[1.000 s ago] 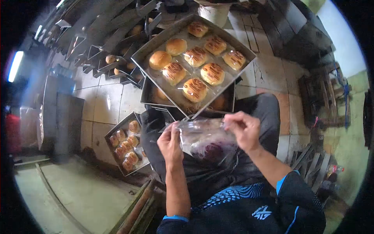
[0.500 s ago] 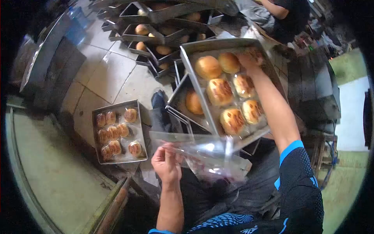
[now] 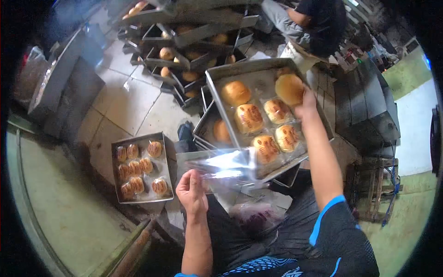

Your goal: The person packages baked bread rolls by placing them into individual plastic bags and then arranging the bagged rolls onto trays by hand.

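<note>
My left hand [image 3: 192, 193] pinches the edge of a clear plastic bag [image 3: 224, 166], which stretches to the right over my lap. A round golden bun [image 3: 289, 89] is gripped in my right hand [image 3: 306, 102], raised over the far right part of a metal tray [image 3: 229, 121]. That tray holds one unwrapped bun [image 3: 236, 93] at its far left and several wrapped buns with brown markings, such as this wrapped bun [image 3: 265, 148]. Part of another bun shows behind the one I hold.
On the floor at the left stands a smaller tray [image 3: 115, 171] with several wrapped buns. Stacked trays [image 3: 184, 57] with buns are beyond. A person [image 3: 318, 25] sits at the top right. Dark metal boxes [image 3: 369, 99] stand at the right.
My right hand has taken hold of a bun and lifted it from the tray's far right. The plastic bag in my left hand has shifted slightly up and left.
</note>
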Motion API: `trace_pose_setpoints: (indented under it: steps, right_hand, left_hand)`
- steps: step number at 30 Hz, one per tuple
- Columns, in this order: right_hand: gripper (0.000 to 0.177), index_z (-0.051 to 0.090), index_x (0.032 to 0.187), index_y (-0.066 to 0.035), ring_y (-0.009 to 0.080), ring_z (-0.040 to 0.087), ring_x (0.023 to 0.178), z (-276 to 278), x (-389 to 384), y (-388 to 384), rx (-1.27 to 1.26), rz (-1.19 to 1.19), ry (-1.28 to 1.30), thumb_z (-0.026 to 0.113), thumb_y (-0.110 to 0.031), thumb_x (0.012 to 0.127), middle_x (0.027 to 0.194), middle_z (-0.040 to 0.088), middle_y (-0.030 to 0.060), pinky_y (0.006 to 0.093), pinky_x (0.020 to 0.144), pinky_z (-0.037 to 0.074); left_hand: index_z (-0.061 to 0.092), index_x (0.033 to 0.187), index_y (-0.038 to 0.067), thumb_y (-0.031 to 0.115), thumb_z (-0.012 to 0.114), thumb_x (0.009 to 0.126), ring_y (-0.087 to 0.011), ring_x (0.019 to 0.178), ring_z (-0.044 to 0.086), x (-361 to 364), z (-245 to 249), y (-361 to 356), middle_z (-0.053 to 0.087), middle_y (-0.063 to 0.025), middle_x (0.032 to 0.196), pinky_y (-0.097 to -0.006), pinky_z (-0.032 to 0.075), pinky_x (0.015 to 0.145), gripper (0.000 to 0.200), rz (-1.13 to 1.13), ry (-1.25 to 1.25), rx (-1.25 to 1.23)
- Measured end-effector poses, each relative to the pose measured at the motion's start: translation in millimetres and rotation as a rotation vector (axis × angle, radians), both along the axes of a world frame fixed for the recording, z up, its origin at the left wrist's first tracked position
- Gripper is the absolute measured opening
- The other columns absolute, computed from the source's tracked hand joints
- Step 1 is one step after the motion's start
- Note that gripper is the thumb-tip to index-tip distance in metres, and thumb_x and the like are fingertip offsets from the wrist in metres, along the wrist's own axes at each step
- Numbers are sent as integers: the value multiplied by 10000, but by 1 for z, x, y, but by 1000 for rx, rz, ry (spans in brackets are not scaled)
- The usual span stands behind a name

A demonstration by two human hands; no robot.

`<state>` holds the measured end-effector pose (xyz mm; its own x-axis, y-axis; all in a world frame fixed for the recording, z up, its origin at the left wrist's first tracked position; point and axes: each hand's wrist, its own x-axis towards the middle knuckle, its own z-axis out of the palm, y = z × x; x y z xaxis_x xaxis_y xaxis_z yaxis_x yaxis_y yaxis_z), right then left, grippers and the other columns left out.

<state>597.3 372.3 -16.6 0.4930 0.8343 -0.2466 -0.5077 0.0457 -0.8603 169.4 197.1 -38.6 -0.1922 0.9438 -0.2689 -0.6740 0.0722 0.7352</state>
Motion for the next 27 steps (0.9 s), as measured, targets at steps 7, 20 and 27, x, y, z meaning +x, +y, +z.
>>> trace_pose_setpoints:
  steps: [7, 20, 27]
  right_hand:
    - [554, 512, 1406, 32, 185, 660, 1116, 73, -124, -225, 41, 733, 143, 705, -50, 893, 1265, 656, 105, 328, 972, 552]
    - [508, 505, 1418, -13, 368, 605, 1243, 118, -202, -337, 293, 500, -1009, 600, 6, 919, 1337, 600, 250, 448, 1074, 464]
    - [694, 388, 1509, -9, 506, 299, 1445, 128, -228, -333, 492, 482, -1503, 613, -122, 862, 1542, 353, 290, 548, 1204, 267]
  left_hand:
    - [710, 1010, -10, 151, 695, 976, -44, 569, 511, 17, -5, -4, 640, 6, 751, -199, 394, 485, 165, -109, 439, -3]
    - [359, 1517, 13, 556, 376, 1046, -282, 1177, 614, 69, 107, -82, 574, -193, 1351, -425, 500, 1029, 719, -508, 115, 100]
    - [354, 1427, -53, 407, 476, 968, -338, 1144, 613, 90, 142, -116, 568, -222, 1290, -450, 542, 975, 662, -273, 602, 234]
